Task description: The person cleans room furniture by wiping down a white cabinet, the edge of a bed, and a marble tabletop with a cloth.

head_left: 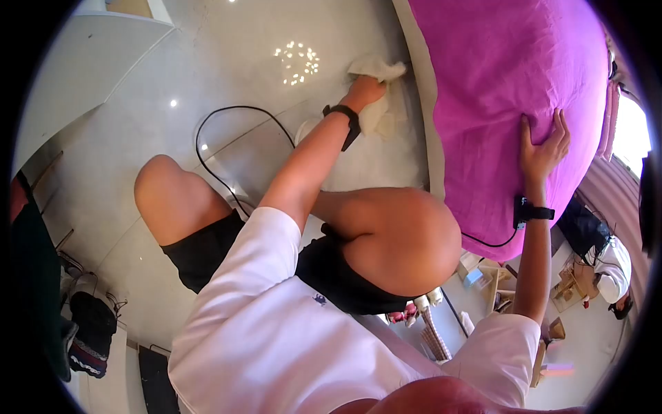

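A white cabinet (79,65) stands at the upper left. Dark green fabric (36,283) shows along the left edge, with a black bundle (94,328) bearing a patterned band beside it. At the right are a bright window (631,134), a pinkish curtain (626,207) and another person (612,264) in a white top. A light blue box (474,278) sits among small, blurred items.

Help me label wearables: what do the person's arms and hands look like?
The sleeves are short and white. The left hand and right hand are ungloved, each wearing a black wristband. A thin black cable runs from the right wristband's boxy module.
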A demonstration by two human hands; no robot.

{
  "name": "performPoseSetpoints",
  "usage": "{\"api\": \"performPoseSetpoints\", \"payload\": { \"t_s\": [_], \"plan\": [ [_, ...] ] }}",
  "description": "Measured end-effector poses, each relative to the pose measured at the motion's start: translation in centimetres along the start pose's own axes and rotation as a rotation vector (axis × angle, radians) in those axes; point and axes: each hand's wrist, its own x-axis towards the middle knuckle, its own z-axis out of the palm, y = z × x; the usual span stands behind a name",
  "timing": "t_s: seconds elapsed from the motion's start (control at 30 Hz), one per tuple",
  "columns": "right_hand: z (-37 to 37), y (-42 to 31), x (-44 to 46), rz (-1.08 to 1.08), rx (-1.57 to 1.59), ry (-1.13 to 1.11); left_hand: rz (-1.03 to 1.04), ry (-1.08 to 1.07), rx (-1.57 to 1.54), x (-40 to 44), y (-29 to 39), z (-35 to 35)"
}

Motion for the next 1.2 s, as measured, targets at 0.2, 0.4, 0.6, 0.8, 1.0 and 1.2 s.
{"api": "performPoseSetpoints", "payload": {
  "t_s": [0.2, 0.4, 0.6, 0.8, 1.0, 1.2],
  "plan": [
    [-0.1, -0.1, 0.1, 0.011, 0.008, -0.005, -0.185, -0.001, -0.617, 4.1, 9.9, -0.8],
    [0.0, 0.0, 0.1, 0.007, -0.002, 0.018, -0.098, -0.020, -0.399, 0.7, 4.8, 10.1],
    [0.2, 0.2, 0.2, 0.017, -0.016, -0.001, -0.429, -0.658, -0.491, -4.3, 7.2, 6.1],
    [1.5, 0.9, -0.7, 0.025, 0.008, 0.015, -0.357, -0.126, -0.722, 2.7, 8.7, -0.3],
    [0.0, 1.0, -0.3, 0.059, 0.051, 0.015, -0.041, -0.015, -1.933, 9.6, 14.8, -10.2],
    [-0.3, 1.8, -0.4, 0.057, 0.080, 0.035, -0.610, -0.233, -1.310, 3.9, 16.8, -3.9]
  ]
}}
